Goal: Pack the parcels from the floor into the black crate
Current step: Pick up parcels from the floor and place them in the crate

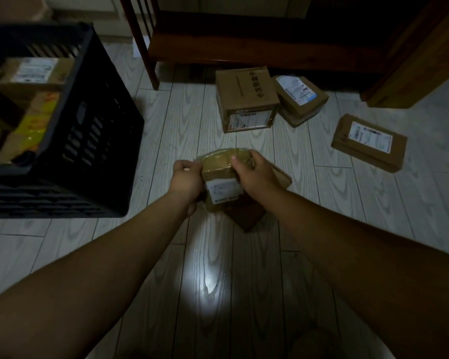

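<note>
Head view: left hand and right hand grip taped parcel; label unreadable.

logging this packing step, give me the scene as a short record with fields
held parcel: small taped parcel, gripped by left hand and right hand
under it: flat brown parcel on the floor
crate: black crate to the left, already holding parcels
left on floor: large box, box leaning on it, box at right

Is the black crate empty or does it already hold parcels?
Partly filled: the black crate already holds several parcels, including a yellow one; its upper part is free.
</note>
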A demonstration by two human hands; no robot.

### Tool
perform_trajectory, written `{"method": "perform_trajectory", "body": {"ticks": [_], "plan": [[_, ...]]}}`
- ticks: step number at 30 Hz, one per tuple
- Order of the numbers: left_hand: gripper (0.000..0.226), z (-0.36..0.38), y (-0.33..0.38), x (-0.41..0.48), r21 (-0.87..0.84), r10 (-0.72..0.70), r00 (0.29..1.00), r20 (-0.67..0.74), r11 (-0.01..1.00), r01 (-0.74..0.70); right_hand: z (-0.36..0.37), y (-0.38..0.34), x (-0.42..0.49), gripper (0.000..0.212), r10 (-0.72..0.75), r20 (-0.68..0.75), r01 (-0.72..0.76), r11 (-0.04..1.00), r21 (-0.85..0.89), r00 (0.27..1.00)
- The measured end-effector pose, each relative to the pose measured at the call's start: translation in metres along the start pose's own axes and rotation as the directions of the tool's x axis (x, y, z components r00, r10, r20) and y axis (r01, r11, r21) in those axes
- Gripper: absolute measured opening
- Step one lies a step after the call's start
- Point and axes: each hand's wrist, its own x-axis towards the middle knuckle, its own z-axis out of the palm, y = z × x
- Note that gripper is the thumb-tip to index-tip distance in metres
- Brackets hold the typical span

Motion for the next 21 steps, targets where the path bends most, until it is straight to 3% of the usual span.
{"method": "perform_trajectory", "body": {"ticks": [3, 7, 12, 15, 18, 21], "plan": [[0.035, 0.004, 0.025, 0.000, -0.004, 0.093, 0.995, 0.043, 0.996, -0.092, -0.008, -0.018, 0.003, 0.070, -0.057, -0.083, 0.059, 0.998, 0.025, 0.995], [0.040, 0.003, 0.057, -0.003, 0.084, 0.271, 0.944, 0.191, 0.953, -0.290, -0.024, -0.042, 0.006, 0.040, -0.055, -0.077, 0.069, 0.979, 0.192, 0.996], [0.054, 0.003, 0.105, -0.016, 0.000, 0.429, 0.858, 0.281, 0.894, -0.447, -0.032, -0.083, -0.006, 0.029, -0.128, -0.119, 0.162, 0.925, 0.345, 0.985], [0.051, -0.001, 0.132, -0.033, -0.103, 0.517, 0.815, 0.263, 0.854, -0.509, -0.046, -0.115, -0.014, 0.004, -0.242, -0.170, 0.288, 0.889, 0.356, 0.955], [0.044, -0.014, 0.160, -0.061, -0.174, 0.569, 0.791, 0.224, 0.822, -0.542, -0.062, -0.151, -0.033, 0.009, -0.358, -0.195, 0.403, 0.867, 0.294, 0.913], [0.044, -0.033, 0.196, -0.102, -0.202, 0.543, 0.821, 0.176, 0.836, -0.510, -0.074, -0.197, -0.071, 0.034, -0.428, -0.188, 0.463, 0.857, 0.226, 0.884]]}}
